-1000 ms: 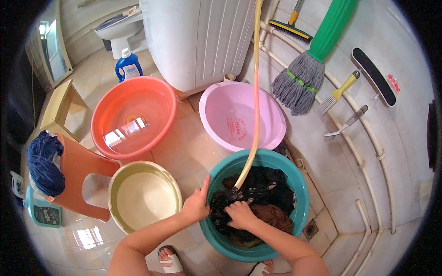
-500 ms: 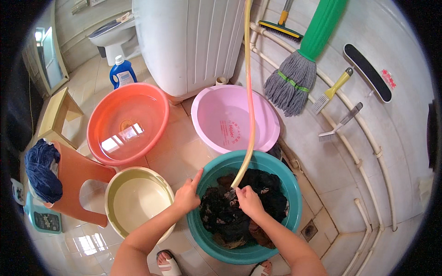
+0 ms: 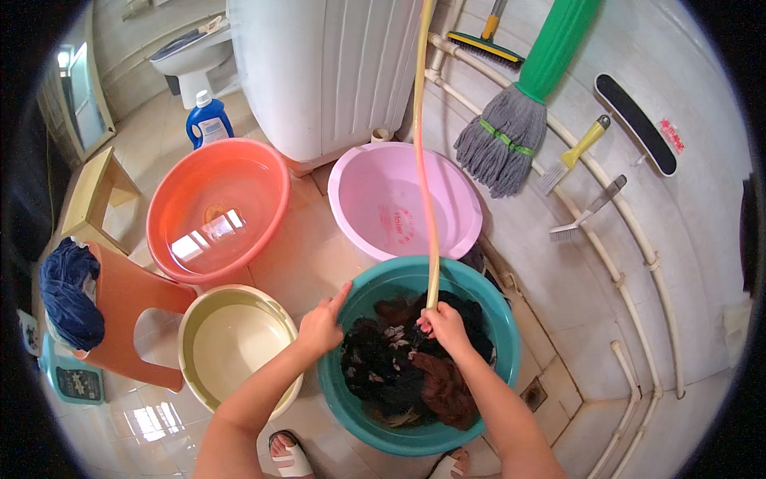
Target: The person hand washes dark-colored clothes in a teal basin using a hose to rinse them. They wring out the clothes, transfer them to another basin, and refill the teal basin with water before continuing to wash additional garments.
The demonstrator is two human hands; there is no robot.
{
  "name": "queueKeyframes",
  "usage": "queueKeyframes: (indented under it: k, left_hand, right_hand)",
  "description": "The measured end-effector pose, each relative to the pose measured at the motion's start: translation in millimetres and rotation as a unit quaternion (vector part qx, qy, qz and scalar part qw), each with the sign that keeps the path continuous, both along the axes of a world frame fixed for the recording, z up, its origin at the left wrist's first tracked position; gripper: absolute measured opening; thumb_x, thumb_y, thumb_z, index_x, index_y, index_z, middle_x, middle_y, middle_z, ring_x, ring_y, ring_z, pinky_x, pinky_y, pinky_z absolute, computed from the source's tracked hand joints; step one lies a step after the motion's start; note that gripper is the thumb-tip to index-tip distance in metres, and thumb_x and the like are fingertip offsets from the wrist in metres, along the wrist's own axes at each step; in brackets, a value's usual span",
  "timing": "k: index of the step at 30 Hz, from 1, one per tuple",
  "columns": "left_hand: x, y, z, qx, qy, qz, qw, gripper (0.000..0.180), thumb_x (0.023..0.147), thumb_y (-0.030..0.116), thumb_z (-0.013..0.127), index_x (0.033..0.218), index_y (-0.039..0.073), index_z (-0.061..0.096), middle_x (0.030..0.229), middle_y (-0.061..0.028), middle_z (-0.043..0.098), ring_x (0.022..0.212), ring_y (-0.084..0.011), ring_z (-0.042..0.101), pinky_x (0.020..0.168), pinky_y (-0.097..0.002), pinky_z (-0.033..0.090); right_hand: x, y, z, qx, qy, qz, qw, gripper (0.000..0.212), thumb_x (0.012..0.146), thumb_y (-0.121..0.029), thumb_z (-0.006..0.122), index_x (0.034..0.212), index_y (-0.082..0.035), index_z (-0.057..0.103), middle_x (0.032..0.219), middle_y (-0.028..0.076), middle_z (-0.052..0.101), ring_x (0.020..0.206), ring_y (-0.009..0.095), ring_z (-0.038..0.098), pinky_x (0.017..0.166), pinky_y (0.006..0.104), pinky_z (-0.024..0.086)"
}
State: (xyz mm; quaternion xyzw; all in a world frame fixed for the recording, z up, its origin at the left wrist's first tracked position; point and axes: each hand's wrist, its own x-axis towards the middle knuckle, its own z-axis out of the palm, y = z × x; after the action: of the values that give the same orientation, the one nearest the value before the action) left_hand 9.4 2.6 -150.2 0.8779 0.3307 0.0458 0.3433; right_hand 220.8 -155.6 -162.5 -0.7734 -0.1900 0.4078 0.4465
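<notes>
A teal basin (image 3: 501, 383) in front of me holds dark, wet clothes (image 3: 375, 375), with a brown cloth (image 3: 447, 391) lying among them. My right hand (image 3: 444, 326) is closed around the lower end of a yellowish hose (image 3: 428, 231), held over the clothes inside the basin. The hose's mouth is mostly hidden by my fingers. At the basin's left rim, my left hand (image 3: 321, 326) grips the edge, with one finger stretched along it.
Beyond stand a pink basin (image 3: 359, 199) and an orange basin (image 3: 159, 231) of water; a cream basin (image 3: 191, 343) is at left. An orange stool (image 3: 132, 319) bears dark blue cloth (image 3: 72, 291). A grey mop (image 3: 503, 144) and brushes hang along the piped right wall. A washing machine (image 3: 311, 80) stands behind.
My right hand has moved the hose end to the right over the clothes. More of the brown cloth now shows. My left hand stays on the rim.
</notes>
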Motion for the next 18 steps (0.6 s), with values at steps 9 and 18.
queueKeyframes:
  k: [9, 18]
  left_hand:
    - [0.5, -22.3, 8.0, 0.267, -0.088, -0.081, 0.956, 0.063, 0.064, -0.001, 0.055, 0.125, 0.003, 0.041, 0.108, -0.0203, 0.049, 0.101, -0.0350, 0.048, 0.083, -0.0414, 0.041]
    - [19.9, -72.6, -51.4, 0.128, 0.125, -0.238, 0.955, 0.070, 0.060, 0.034, 0.075, 0.118, 0.005, 0.048, 0.112, -0.0154, 0.048, 0.104, -0.0318, 0.048, 0.088, -0.0442, 0.040]
  right_hand:
    - [9.7, -10.7, 2.3, 0.001, 0.039, 0.053, 0.998, 0.030, 0.088, -0.032, 0.051, 0.096, -0.003, 0.050, 0.083, 0.005, 0.062, 0.070, 0.010, 0.058, 0.057, 0.0236, 0.046]
    - [-12.1, -33.6, 0.0, -0.105, -0.093, 0.277, 0.951, 0.060, 0.069, -0.044, 0.073, 0.100, 0.001, 0.049, 0.090, 0.010, 0.058, 0.080, 0.017, 0.057, 0.073, 0.0283, 0.046]
